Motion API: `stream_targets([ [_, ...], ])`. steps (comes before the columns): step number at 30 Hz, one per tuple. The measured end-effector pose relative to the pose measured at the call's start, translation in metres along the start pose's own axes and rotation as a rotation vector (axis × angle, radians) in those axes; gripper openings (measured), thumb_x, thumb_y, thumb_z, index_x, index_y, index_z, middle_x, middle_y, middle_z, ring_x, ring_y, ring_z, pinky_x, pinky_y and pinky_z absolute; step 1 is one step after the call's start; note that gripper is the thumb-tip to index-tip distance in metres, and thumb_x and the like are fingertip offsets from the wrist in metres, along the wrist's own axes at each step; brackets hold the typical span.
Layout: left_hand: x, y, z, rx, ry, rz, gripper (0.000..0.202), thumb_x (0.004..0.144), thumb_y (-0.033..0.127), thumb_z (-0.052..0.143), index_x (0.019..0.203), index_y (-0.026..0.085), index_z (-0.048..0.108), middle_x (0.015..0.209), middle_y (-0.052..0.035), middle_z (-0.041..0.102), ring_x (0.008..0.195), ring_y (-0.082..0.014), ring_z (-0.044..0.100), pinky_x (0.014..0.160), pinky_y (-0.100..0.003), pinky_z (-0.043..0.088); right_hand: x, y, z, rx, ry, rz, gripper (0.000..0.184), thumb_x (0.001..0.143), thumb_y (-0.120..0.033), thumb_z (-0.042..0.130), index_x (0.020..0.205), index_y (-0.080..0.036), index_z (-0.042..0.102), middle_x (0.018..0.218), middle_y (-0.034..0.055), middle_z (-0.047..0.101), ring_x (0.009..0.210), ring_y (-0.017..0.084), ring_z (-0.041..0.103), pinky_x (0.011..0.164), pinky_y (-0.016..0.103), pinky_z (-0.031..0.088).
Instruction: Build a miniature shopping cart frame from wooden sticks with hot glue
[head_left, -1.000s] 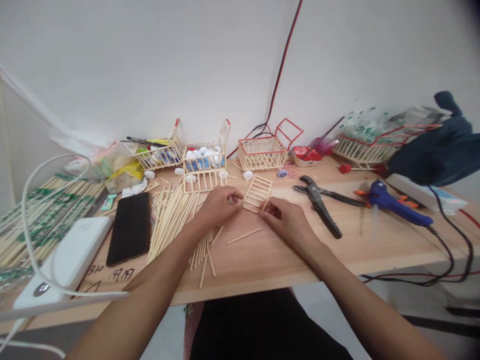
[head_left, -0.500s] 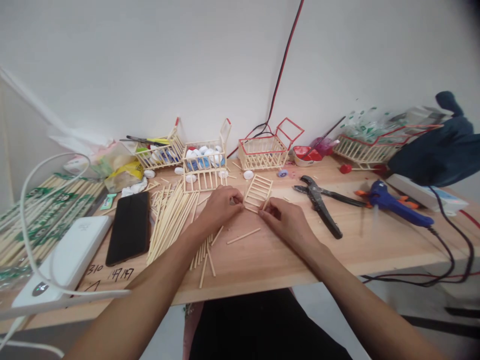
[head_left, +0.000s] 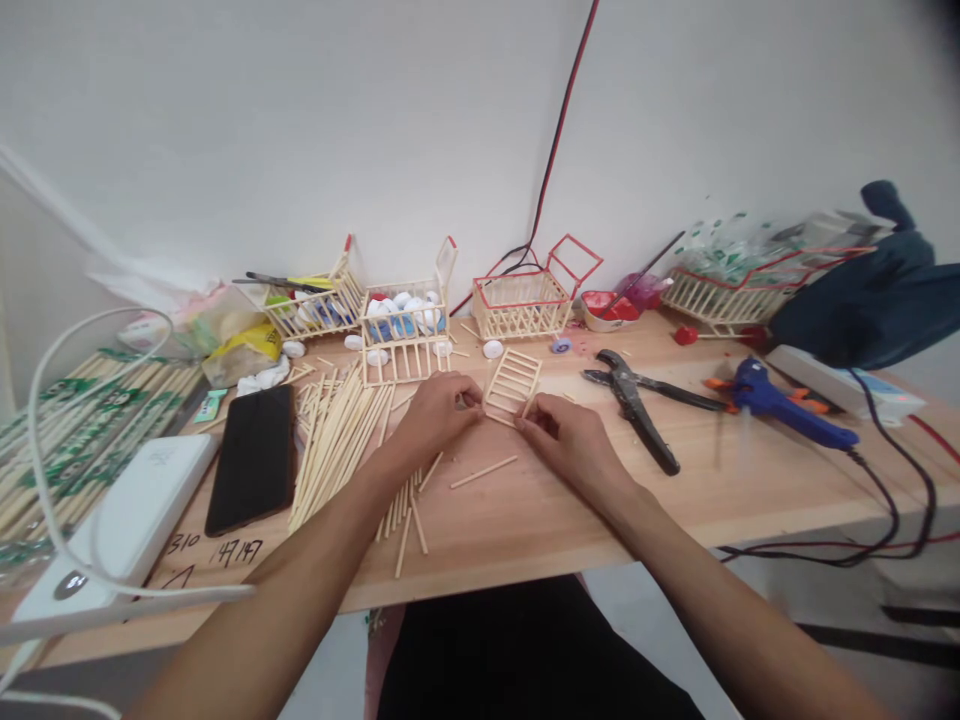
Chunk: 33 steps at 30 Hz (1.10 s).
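Between my hands a small ladder-like frame of wooden sticks (head_left: 514,378) stands tilted on the table. My left hand (head_left: 448,408) has its fingertips pinched at the frame's lower left corner. At the lower right corner, the closed thumb and fingers of my right hand (head_left: 568,432) grip the frame. One loose stick (head_left: 484,472) lies on the wood just in front of it. Beside my left forearm spreads a pile of cut sticks (head_left: 337,440), partly hidden by that arm.
Stick-built carts stand along the wall, including a red-rimmed cart (head_left: 523,305) and one holding bottle caps (head_left: 405,315). Pliers (head_left: 637,410) and a blue glue gun (head_left: 791,405) lie right. A phone (head_left: 251,458), a white power bank (head_left: 124,525) and packaged sticks (head_left: 82,440) occupy the left.
The whole view has shifted slightly, so things appear a little further left. Both hands keep nearly the same place at the stick frame.
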<state>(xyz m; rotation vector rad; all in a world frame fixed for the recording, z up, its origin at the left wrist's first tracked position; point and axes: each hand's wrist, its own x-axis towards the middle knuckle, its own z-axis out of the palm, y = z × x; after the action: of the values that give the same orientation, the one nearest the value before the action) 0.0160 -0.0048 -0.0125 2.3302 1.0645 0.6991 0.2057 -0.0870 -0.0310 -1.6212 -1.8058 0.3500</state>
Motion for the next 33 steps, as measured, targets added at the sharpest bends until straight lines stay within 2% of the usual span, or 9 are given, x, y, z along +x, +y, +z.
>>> stream_targets([
  [24, 0.0007, -0.0017, 0.0014, 0.023, -0.017, 0.013, 0.009, 0.072, 0.007, 0.066, 0.073, 0.015, 0.064, 0.075, -0.0011, 0.064, 0.075, -0.0145, 0.055, 0.069, -0.026, 0.040, -0.0004, 0.0004, 0.0002, 0.026, 0.013, -0.021, 0.017, 0.084, -0.024, 0.060, 0.069, -0.020, 0.054, 0.065, -0.0026, 0.056, 0.061, 0.013, 0.049, 0.061, 0.025, 0.034],
  [33, -0.0005, 0.0014, 0.0016, 0.011, -0.019, 0.008, 0.004, 0.076, 0.014, 0.068, 0.074, 0.015, 0.065, 0.075, -0.0012, 0.064, 0.075, -0.0151, 0.056, 0.070, -0.027, 0.040, 0.0004, -0.0014, -0.0005, 0.012, -0.003, -0.007, 0.017, 0.084, -0.023, 0.060, 0.068, -0.020, 0.054, 0.064, -0.0025, 0.055, 0.061, 0.013, 0.049, 0.061, 0.025, 0.034],
])
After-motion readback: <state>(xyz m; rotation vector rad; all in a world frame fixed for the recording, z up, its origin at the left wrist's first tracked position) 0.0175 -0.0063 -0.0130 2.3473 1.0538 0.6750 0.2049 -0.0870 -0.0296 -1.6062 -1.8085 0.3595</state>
